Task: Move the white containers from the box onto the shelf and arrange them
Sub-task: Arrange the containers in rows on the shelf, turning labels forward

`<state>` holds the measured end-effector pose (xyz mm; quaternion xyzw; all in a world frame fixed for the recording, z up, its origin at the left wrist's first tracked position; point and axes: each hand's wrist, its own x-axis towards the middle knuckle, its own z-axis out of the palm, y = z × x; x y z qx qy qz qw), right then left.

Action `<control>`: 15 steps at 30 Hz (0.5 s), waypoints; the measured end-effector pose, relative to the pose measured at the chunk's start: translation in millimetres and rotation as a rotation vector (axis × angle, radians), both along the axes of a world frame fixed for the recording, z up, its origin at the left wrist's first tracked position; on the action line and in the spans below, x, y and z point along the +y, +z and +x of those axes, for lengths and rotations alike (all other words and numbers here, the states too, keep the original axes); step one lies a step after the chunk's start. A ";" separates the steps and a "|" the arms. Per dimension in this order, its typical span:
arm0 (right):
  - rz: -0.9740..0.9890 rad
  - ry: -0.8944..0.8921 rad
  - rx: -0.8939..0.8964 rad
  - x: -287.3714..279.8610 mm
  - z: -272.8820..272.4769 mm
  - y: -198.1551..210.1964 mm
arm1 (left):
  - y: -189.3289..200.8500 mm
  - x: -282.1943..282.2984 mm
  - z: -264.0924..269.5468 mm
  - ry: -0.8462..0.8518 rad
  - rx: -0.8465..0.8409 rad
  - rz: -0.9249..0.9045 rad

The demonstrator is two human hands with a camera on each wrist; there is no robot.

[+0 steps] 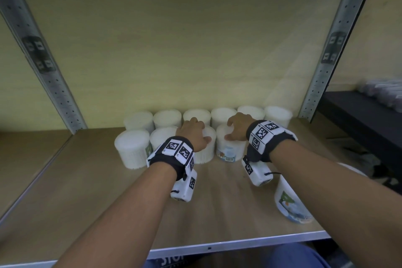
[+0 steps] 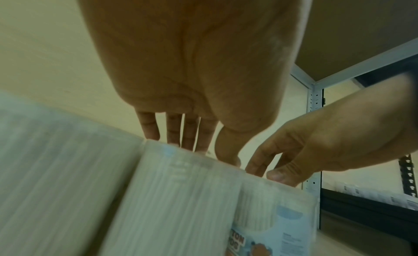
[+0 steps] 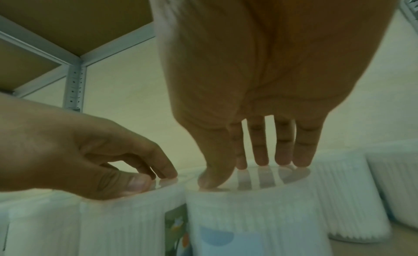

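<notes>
White ribbed containers stand in two rows at the back of the wooden shelf (image 1: 87, 191), several in the back row (image 1: 167, 118). My left hand (image 1: 192, 132) rests on top of one front-row container (image 1: 205, 150); its fingertips (image 3: 167, 174) and thumb touch the lid. My right hand (image 1: 238, 128) lies on the neighbouring blue-labelled container (image 1: 229, 150), with straight fingers (image 3: 280, 152) standing on the lid (image 3: 267, 179) and the thumb at its near edge. In the left wrist view, the left fingers (image 2: 187, 133) reach over the container's top edge (image 2: 181, 170). The box is out of view.
Another white container (image 1: 291, 202) with a picture label stands alone near the shelf's front right edge, under my right forearm. Perforated metal uprights (image 1: 50, 76) (image 1: 332, 56) flank the bay. A dark shelf (image 1: 359, 119) with small packs lies to the right.
</notes>
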<state>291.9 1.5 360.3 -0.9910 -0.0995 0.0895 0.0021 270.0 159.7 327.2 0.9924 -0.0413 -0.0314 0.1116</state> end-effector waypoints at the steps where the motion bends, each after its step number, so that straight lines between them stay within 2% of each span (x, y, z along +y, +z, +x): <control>1: 0.011 0.009 0.013 -0.6 0.2 0.0 | 0.2 -0.1 -0.3 0.000 0.000 0.002; 10: 0.120 0.058 0.109 -6.8 7.6 1.0 | 0.1 -0.1 -0.9 -0.008 0.002 0.001; 15: -0.025 -0.024 0.013 -0.6 6.6 -1.4 | -0.4 -0.1 -0.2 -0.007 -0.001 0.008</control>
